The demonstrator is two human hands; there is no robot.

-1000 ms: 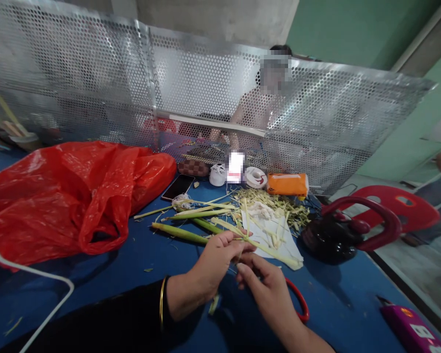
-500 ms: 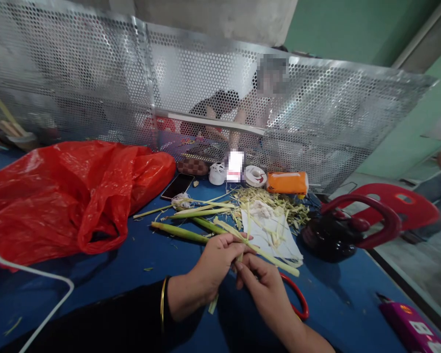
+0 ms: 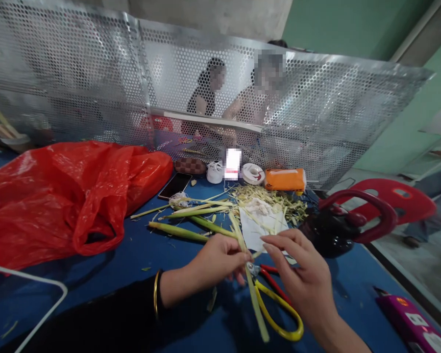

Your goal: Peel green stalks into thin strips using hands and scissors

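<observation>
My left hand (image 3: 226,257) pinches a long pale green stalk strip (image 3: 256,306) between thumb and fingers; one end points toward the far side, the other hangs down toward me. To its right, my right hand (image 3: 305,274) has its fingers stretched out, apart from the strip, with nothing visible in them. Between the hands lie scissors (image 3: 263,310) with one yellow and one red handle; their blades are mostly hidden by my left hand. Beyond it are several green stalks (image 3: 178,232) and a white paper sheet (image 3: 250,230) with scraps on it.
A red plastic bag (image 3: 59,196) fills the left. Shredded plant bits (image 3: 290,208), a tape roll (image 3: 253,174), an orange packet (image 3: 284,180) and a dark phone (image 3: 175,186) lie farther back. A black kettle (image 3: 329,233) stands right. Behind rises a perforated metal screen (image 3: 183,59), people beyond it.
My right hand has moved off the left one to the right and its fingers have straightened. The strip in my left hand has swung to point toward me. The scissors now show more fully.
</observation>
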